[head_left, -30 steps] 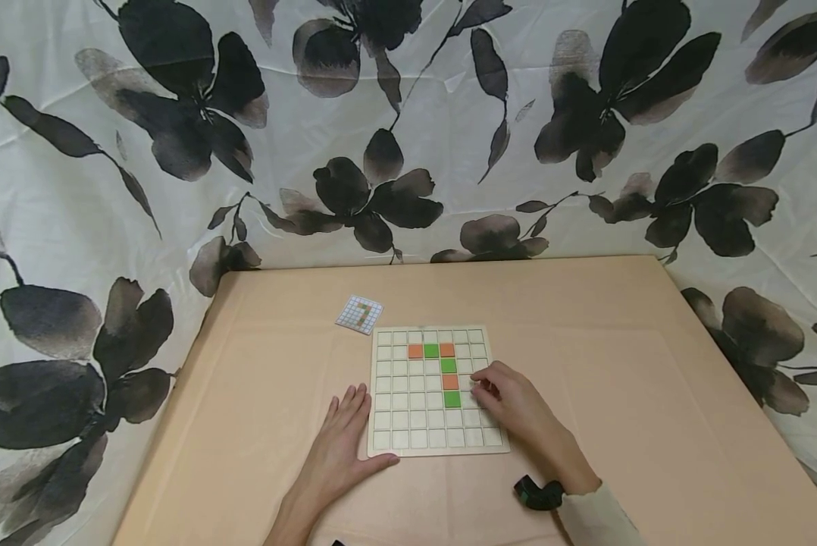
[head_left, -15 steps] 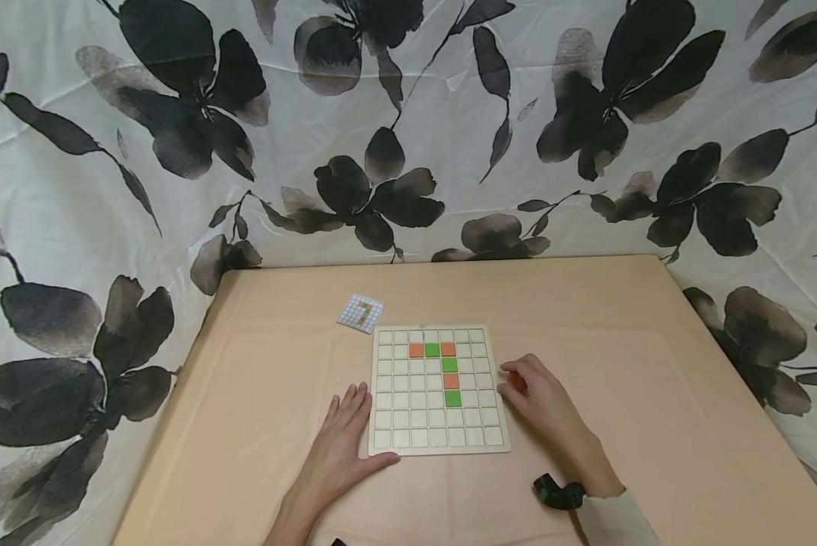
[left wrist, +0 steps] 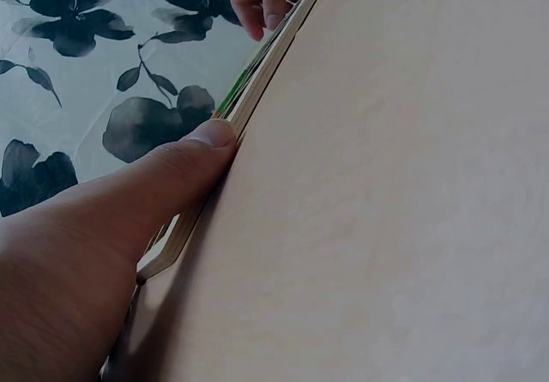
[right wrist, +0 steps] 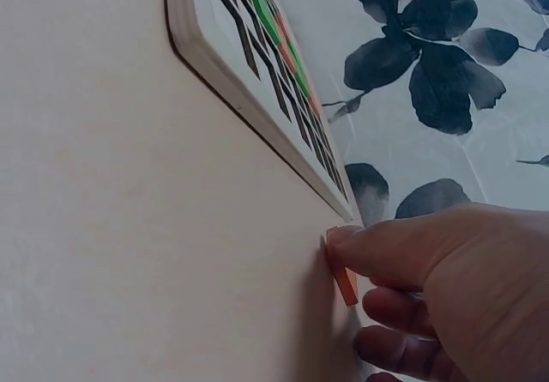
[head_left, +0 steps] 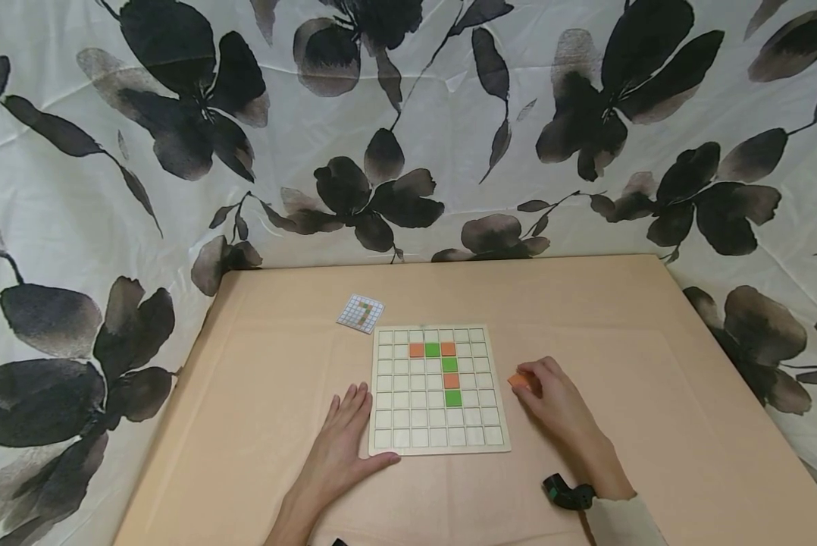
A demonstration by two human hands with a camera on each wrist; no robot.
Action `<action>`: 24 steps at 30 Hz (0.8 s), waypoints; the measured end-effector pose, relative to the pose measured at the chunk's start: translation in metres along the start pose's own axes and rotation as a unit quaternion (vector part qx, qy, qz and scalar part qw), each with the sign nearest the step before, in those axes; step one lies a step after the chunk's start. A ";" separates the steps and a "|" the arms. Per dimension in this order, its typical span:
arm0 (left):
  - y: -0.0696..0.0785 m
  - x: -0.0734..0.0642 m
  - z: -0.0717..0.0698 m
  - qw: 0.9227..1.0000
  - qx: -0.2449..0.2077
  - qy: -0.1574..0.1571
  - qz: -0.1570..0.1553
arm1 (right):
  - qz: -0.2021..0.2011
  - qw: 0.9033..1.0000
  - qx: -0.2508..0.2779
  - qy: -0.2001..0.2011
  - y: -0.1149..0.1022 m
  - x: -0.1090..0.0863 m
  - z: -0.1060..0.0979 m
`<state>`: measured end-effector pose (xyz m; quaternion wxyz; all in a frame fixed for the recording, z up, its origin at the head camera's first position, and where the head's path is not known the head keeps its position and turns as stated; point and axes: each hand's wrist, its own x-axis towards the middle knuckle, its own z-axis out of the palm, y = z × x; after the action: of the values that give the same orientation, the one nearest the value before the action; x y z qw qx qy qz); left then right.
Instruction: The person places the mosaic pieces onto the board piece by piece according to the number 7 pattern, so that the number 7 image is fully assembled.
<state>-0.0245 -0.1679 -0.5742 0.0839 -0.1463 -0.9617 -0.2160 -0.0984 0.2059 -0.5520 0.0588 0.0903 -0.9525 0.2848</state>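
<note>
A pale wooden grid board [head_left: 418, 440] lies flat on the table, with several orange and green square tiles set in its cells, forming a row and a column. My left hand [head_left: 336, 451] rests against the board's left side, fingers extended, its thumb on the front left corner. In the left wrist view that thumb [left wrist: 202, 146] lies on the board's edge. Just right of the board, my right hand [head_left: 560, 402] pinches a small orange square tile [head_left: 518, 381] between thumb and fingers. The right wrist view shows this tile [right wrist: 345, 281] tilted on edge, partly covered by the thumb.
A small card [head_left: 360, 314] printed with a grid and a coloured pattern lies behind the board's upper left corner. The tan table [head_left: 654, 425] extends on both sides. Behind it hangs white cloth [head_left: 477, 220] with dark flowers. A black band [head_left: 568, 493] circles my right wrist.
My right hand has moved from over the board's right columns to the table on the right, and an orange tile now shows plainly in its fingers. The left hand stays put.
</note>
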 end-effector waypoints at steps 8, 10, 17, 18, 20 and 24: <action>0.000 -0.001 0.001 1.000 0.004 0.007 0.006 | 0.002 1.000 -0.001 -0.009 0.001 0.000 -0.003; 0.000 -0.001 0.000 1.000 0.004 0.004 0.005 | 0.002 1.000 -0.001 -0.010 0.001 0.000 -0.003; 0.000 -0.001 0.000 1.000 0.000 -0.004 -0.002 | -0.001 1.000 -0.001 -0.013 0.002 0.002 -0.002; 0.000 -0.001 0.000 1.000 -0.001 -0.005 -0.003 | -0.001 1.000 0.000 -0.014 0.002 0.002 -0.002; 0.000 -0.001 0.000 1.000 -0.003 -0.008 -0.003 | 0.000 1.000 0.004 -0.015 0.001 0.002 -0.002; 0.000 -0.001 0.000 1.000 -0.004 -0.009 -0.003 | 0.008 1.000 0.017 -0.021 0.001 0.003 -0.003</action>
<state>-0.0240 -0.1680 -0.5746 0.0738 -0.1454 -0.9621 -0.2186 -0.1010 0.2079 -0.5496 0.0347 0.0895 -0.9492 0.2995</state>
